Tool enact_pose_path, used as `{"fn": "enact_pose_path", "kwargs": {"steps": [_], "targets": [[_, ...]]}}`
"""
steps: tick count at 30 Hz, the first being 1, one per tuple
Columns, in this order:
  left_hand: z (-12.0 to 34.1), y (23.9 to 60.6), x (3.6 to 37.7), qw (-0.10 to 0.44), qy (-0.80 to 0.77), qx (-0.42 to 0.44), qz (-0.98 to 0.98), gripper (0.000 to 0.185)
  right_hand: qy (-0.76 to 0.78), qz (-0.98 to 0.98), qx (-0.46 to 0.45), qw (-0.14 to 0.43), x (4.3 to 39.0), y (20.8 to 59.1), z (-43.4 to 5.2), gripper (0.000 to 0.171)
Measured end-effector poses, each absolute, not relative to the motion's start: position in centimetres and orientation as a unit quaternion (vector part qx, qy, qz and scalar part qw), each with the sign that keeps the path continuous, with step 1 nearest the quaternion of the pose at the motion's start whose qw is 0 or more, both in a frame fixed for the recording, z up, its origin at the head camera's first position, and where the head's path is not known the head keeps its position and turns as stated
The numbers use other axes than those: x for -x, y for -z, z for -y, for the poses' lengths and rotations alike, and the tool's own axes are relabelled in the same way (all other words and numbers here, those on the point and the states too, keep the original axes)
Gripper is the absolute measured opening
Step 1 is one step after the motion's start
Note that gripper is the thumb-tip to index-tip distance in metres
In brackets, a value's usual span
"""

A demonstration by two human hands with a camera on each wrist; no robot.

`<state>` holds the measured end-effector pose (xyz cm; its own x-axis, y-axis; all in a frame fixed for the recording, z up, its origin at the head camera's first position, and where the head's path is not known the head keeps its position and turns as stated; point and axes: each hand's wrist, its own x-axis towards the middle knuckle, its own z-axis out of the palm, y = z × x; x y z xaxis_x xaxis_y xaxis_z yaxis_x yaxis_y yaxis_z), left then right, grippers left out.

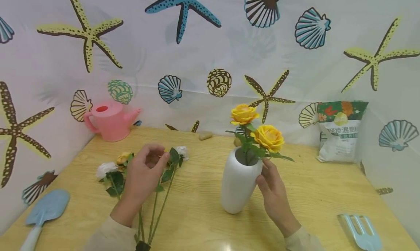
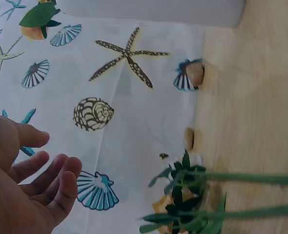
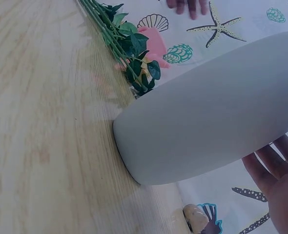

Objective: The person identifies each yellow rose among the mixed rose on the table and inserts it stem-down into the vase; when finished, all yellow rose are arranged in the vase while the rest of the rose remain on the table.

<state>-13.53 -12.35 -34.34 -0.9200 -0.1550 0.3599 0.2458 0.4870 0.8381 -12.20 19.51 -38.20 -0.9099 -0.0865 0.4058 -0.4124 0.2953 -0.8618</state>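
A tall white vase (image 1: 241,181) stands on the table, with two yellow roses (image 1: 269,138) rising from its mouth. My right hand (image 1: 275,194) holds the vase at its right side, the thumb toward me and the fingers partly hidden behind the upper wall. In the right wrist view, the fingers rest against the smooth vase (image 3: 207,117). My left hand (image 1: 142,181) hovers over several flower stems on the left with loosely bent fingers; the left wrist view shows nothing in this hand (image 2: 36,185). White roses (image 1: 106,169) and a yellow rose (image 1: 123,158) lie partly behind it.
A pink watering can (image 1: 113,123) stands at the back left and a fertilizer bag (image 1: 341,134) at the back right. A blue trowel (image 1: 49,207) lies front left, a blue hand fork (image 1: 362,231) front right. A small stone (image 1: 205,136) sits along the back edge.
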Motion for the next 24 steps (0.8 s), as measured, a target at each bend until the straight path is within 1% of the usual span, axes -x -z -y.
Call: {"fn": "enact_pose_path", "kwargs": {"steps": [3,7,11,14,19,24], "targets": [[13.6,35.1,13.3,0.158,0.431,0.015,0.888,0.02,-0.573,0.789,-0.165,0.145,12.2,38.2,-19.5,0.043],[14.9,36.3,13.1,0.089,0.364,0.015,0.927,0.031,-0.574,0.79,-0.162,0.141,12.1,38.1,-19.5,0.044],[15.4,37.7,12.9,0.04,0.332,0.012,0.942,0.039,-0.574,0.794,-0.152,0.131,12.1,38.0,-19.5,0.045],[15.6,38.6,12.7,0.009,0.319,0.003,0.948,0.041,-0.57,0.798,-0.148,0.129,12.0,38.0,-19.5,0.046],[15.5,39.7,12.8,-0.023,0.277,0.011,0.961,0.032,-0.562,0.803,-0.146,0.136,12.1,38.0,-19.5,0.045],[15.1,40.1,12.7,-0.02,0.253,0.028,0.967,0.026,-0.566,0.801,-0.144,0.133,12.1,37.9,-19.6,0.045]]}}
